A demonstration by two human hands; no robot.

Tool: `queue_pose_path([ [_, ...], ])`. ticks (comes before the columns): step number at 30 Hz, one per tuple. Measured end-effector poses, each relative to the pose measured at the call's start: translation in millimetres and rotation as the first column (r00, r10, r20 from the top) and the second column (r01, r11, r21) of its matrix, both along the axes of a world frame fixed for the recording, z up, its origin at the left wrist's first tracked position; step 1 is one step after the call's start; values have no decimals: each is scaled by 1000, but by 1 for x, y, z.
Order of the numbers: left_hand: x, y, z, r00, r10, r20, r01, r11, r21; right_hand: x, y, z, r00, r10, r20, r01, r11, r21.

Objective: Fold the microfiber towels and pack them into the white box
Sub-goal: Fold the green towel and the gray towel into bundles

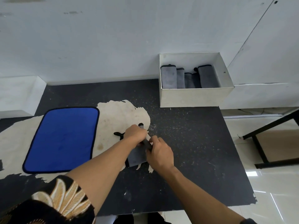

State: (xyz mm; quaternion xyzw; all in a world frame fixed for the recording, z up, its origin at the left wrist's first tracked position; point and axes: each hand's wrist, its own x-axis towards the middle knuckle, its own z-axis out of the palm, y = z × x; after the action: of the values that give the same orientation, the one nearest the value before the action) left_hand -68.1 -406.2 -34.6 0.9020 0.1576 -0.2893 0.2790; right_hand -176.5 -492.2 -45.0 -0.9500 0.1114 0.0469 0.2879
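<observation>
Grey towel [137,157] lies mid-worktop, part-folded into a narrow strip under both hands, its long axis running from the near edge toward the far edge. Left hand [135,132] is at the strip's far end with fingers curled down over the fold; right hand [160,152] is just beside it on the right flank, fingertips pinching the dark hem, and the forearms converge from the near edge. White box [194,97] stands at the far right corner, well apart and nearer the right hand, with folded grey towels [169,78] upright inside; blue towel [63,139] lies flat toward the left edge.
</observation>
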Motion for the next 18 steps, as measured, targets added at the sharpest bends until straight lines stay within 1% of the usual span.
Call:
queue_pose_path([
  [2,2,18,-6,990,137,-40,-142,974,-177,-5,9,1,997,34,65,-31,998,-51],
  [3,2,28,-8,983,177,-54,-185,954,-237,-7,14,0,993,69,95,-62,995,-78],
  [5,2,46,-10,979,196,-51,-202,938,-280,-10,25,-3,977,158,144,-139,981,-136],
  [7,2,63,-12,976,213,-38,-215,937,-275,-11,34,-7,948,264,176,-229,954,-193],
  [10,1,83,-18,974,225,-31,-226,946,-234,-13,43,-15,907,387,165,-341,906,-249],
  [14,-5,99,-26,977,215,-17,-214,960,-180,-17,52,-27,873,472,120,-430,862,-267],
  [18,-6,108,-35,981,190,39,-185,977,-108,-18,53,-30,851,511,121,-464,840,-281],
])
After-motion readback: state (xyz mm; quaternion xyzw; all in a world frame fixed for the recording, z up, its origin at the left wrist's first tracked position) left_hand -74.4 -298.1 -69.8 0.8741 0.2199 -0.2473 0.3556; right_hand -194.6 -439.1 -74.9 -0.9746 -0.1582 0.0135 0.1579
